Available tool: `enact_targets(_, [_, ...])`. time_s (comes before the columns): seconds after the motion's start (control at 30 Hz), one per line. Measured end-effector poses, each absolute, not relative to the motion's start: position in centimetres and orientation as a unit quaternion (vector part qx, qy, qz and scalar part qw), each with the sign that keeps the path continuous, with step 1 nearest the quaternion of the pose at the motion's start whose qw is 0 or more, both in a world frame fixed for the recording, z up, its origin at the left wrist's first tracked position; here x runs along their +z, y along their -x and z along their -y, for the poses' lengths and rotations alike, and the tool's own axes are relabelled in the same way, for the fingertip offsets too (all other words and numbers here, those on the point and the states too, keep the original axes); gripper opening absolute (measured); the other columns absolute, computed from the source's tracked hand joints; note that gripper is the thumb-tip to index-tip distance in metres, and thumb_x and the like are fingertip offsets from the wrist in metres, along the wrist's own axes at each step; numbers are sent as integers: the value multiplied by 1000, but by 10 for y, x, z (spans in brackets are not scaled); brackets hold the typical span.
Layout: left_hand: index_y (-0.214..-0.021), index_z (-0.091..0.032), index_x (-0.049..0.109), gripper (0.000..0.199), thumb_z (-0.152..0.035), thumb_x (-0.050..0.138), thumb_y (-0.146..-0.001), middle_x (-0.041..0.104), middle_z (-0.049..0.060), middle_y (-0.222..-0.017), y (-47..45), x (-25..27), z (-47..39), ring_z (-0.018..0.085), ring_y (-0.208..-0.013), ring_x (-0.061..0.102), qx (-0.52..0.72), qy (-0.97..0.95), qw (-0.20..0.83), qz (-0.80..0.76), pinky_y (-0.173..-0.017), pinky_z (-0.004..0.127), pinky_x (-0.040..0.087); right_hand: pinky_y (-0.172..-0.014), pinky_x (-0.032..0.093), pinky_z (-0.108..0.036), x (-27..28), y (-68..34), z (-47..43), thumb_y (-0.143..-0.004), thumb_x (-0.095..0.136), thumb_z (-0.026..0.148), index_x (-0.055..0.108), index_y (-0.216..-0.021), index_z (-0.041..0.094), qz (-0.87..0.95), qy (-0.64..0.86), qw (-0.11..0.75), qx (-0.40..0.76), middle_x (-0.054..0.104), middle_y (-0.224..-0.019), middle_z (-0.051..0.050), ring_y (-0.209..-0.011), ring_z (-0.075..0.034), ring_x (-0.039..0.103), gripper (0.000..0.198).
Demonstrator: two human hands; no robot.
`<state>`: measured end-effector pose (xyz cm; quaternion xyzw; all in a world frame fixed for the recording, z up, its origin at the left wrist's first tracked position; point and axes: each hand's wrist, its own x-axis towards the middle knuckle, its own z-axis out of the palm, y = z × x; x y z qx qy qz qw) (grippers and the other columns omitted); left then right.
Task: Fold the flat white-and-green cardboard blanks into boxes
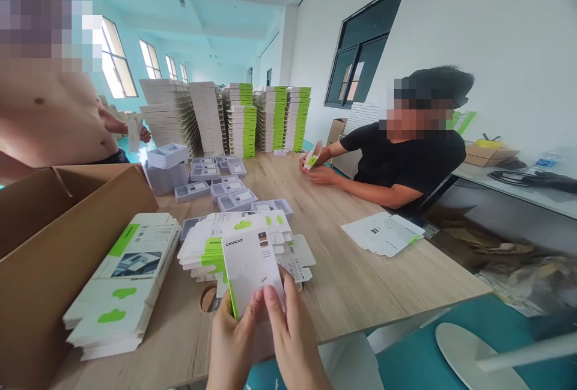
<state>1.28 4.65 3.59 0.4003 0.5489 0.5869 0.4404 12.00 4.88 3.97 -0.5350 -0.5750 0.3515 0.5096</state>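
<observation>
Two hands share the grip: left hand (231, 331) and right hand (292, 319) clasp a white box (250, 265), lower centre of the frame. I'd worry that hard thumb pressure dents it, or a nudge scatters the flattened cartons (208, 247) behind.

The hands (291, 321) partly hide the lower end of the white box (250, 267).

1. Left grip (231, 336) and right grip (293, 330) hold white CEUKAZ box (250, 267) by its lower end.
2. Flat-carton stack (202, 252) lies behind it on worktop (360, 282).
3. At right, co-worker (392, 164) holds open box (314, 154).
</observation>
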Motion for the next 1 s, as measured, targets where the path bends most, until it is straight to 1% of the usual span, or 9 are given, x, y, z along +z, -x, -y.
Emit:
enact_targets(0.07, [-106, -14, 72, 62, -70, 77, -80, 84, 20, -109, -17, 32, -46, 36, -101, 80, 587, -408, 461, -526, -87, 44, 64, -115, 52, -39, 29, -128, -47, -101, 51, 66, 63, -144, 22, 549, 539, 528, 359, 67, -150, -16, -143, -32, 61, 63])
enact_targets(0.17, [-115, -17, 66, 53, -65, 64, -94, 81, 20, -119, -21, 27, -44, 32, -105, 80, 588, -451, 456, -494, -89, 44, 65, -95, 63, -38, 22, -162, -59, -95, 58, 72, 64, -140, 23, 420, 592, 590, 355, 74, -140, -14, -125, -34, 73, 67])
enact_targets(0.27, [-123, -22, 60, 31, -47, 54, -105, 78, 17, -128, -7, 27, -54, 28, -111, 78, 549, -599, 212, -543, -91, 43, 65, -76, 64, -37, 27, -215, -92, -90, 62, 76, 65, -135, 18, 336, 644, 602, 332, 82, -119, -15, -103, -34, 79, 73])
enact_targets(0.33, [-120, -23, 62, 21, -35, 52, -106, 77, 17, -130, 12, 30, -72, 33, -122, 73, 490, -678, 24, -548, -94, 51, 64, -77, 63, -36, 32, -250, -122, -97, 59, 68, 66, -130, 17, 320, 662, 599, 317, 82, -115, -14, -102, -32, 79, 61])
enact_targets(0.43, [-129, -18, 66, 31, -28, 50, -106, 72, 20, -142, 39, 35, -105, 44, -143, 57, 459, -713, -53, -527, -108, 69, 52, -88, 63, -42, 36, -286, -161, -104, 65, 45, 68, -126, 17, 311, 693, 578, 298, 75, -122, -10, -102, -25, 75, 35])
enact_targets(0.53, [-135, -16, 68, 34, -23, 51, -105, 76, 20, -137, 57, 34, -125, 45, -134, 66, 422, -751, -108, -497, -108, 73, 49, -97, 61, -50, 35, -296, -178, -103, 70, 35, 66, -133, 19, 306, 715, 572, 262, 68, -135, -10, -114, -26, 71, 34])
enact_targets(0.73, [-122, -30, 72, 28, -15, 58, -103, 86, -1, -109, 72, 38, -105, 23, -95, 81, 395, -784, -189, -439, -106, 46, 52, -122, 35, -60, 22, -235, -132, -103, 60, 48, 56, -144, 11, 317, 685, 627, 195, 49, -157, -25, -151, -41, 40, 56])
enact_targets(0.9, [-119, -27, 75, 26, -12, 63, -100, 84, 0, -102, 46, 64, -49, 15, -90, 78, 517, -713, -170, -441, -89, 24, 55, -107, 51, -46, 21, -156, -64, -101, 45, 73, 55, -147, 22, 380, 586, 647, 307, 66, -142, -17, -136, -35, 60, 69])
enact_targets(1.0, [-108, -28, 77, 15, -37, 69, -99, 85, -2, -92, 24, 74, -27, 15, -79, 79, 624, -517, -24, -586, -73, 20, 59, -110, 51, -43, 30, -128, -41, -101, 46, 74, 50, -155, 27, 385, 533, 628, 417, 65, -150, -12, -139, -33, 59, 72])
